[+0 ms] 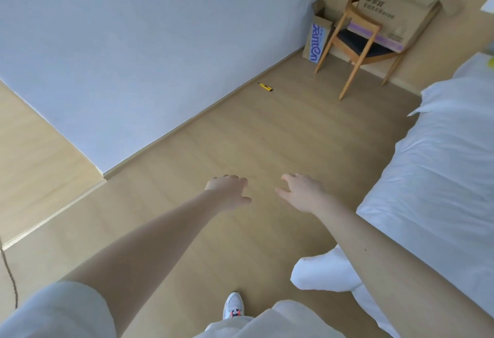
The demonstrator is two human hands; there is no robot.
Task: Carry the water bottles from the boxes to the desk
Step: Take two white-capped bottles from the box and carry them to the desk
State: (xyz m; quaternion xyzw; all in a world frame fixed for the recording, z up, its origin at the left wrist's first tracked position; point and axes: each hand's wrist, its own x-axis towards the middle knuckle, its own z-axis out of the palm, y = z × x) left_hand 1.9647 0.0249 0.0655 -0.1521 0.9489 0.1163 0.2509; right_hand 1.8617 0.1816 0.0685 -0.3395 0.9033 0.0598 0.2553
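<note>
Well ahead, a big box (401, 14) sits on the chair (358, 43) and a small box (318, 40) stands on the floor (267, 137) just beside it, contents hidden; left hand (230, 190) and right hand (302, 193) reach forward, fingers relaxed, both empty

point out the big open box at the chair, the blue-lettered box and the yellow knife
big open cardboard box (395, 16): head view, printed front face
blue-lettered cardboard box (317, 40): head view, lettered side
yellow utility knife (265, 87): head view, middle of its body
</note>
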